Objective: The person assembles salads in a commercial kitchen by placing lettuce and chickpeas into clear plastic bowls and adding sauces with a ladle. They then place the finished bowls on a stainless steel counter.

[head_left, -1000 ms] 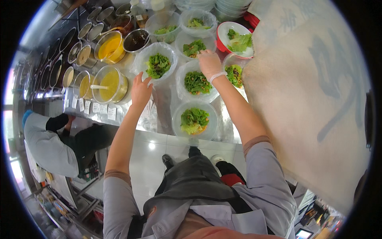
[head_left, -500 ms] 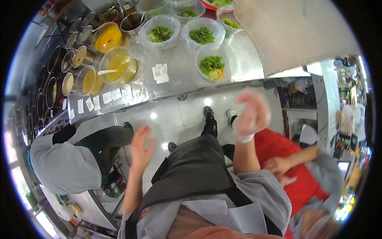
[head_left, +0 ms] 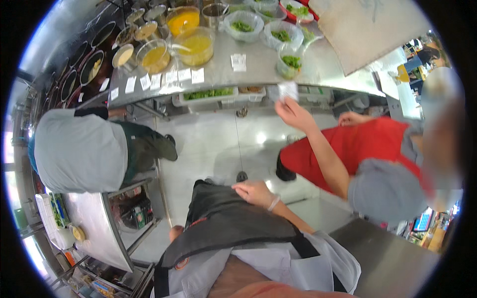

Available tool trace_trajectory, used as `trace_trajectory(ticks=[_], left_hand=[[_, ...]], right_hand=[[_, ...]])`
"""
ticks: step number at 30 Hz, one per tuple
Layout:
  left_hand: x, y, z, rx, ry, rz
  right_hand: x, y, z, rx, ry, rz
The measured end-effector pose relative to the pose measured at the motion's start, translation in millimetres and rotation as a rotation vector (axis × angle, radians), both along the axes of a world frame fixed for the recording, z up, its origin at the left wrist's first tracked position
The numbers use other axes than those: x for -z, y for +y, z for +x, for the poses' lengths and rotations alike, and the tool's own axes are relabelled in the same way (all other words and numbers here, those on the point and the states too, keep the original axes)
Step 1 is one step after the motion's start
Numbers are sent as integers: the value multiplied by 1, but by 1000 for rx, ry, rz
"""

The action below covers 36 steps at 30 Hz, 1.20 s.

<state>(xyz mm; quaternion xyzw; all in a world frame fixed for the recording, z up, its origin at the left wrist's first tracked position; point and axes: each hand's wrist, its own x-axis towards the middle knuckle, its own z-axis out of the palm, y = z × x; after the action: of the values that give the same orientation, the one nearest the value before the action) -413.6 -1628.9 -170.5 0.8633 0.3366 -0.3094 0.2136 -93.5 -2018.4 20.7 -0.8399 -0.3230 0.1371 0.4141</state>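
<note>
My right hand [head_left: 256, 192], in a clear plastic glove with its cuff at the wrist, is low in front of my black apron [head_left: 226, 223]. Its fingers point left, loosely stretched, and nothing shows in them. Of my left hand [head_left: 175, 232] only a small part appears beside the apron's left edge; its fingers are hidden. Neither hand touches the steel counter [head_left: 223, 77] ahead. On it stand bowls with green leaves, such as a clear bowl [head_left: 289, 64] near the front edge, and a large tub of yellow liquid [head_left: 196, 47] with a white spoon.
On the right a co-worker in a red apron [head_left: 343, 144] holds a white paper slip [head_left: 288, 91] at the counter's edge. Another person in a grey shirt [head_left: 82, 149] bends at the left. Paper labels [head_left: 171, 76] line the counter front. A steel table [head_left: 94, 218] stands lower left.
Both my hands have dropped toward my body, the right from raised beside the counter. I stand farther back. The co-worker in red has reached a paper slip toward the counter.
</note>
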Motion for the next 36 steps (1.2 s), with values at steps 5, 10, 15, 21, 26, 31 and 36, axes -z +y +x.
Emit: trace_trajectory(ticks=[5, 10, 15, 21, 26, 31, 36], left_hand=[[13, 42, -10, -26, 27, -143], [15, 142, -22, -128, -205, -231], [6, 202, -91, -461, -290, -323], [22, 216, -207, -363, -32, -277], [40, 208, -252, 15, 2, -267], [23, 186, -234, -288, -112, -307], [7, 172, -215, -222, -183, -258]], right_hand=[[-3, 32, -78, 240, 5, -74], [-5, 84, -157, 460, -60, -155], [-10, 137, -242, 314, 41, -240], [-17, 153, -288, 249, 51, -276], [-23, 133, -303, 305, 0, -241], [-31, 104, -329, 347, 44, -153], [-31, 84, -360, 358, 53, -214]])
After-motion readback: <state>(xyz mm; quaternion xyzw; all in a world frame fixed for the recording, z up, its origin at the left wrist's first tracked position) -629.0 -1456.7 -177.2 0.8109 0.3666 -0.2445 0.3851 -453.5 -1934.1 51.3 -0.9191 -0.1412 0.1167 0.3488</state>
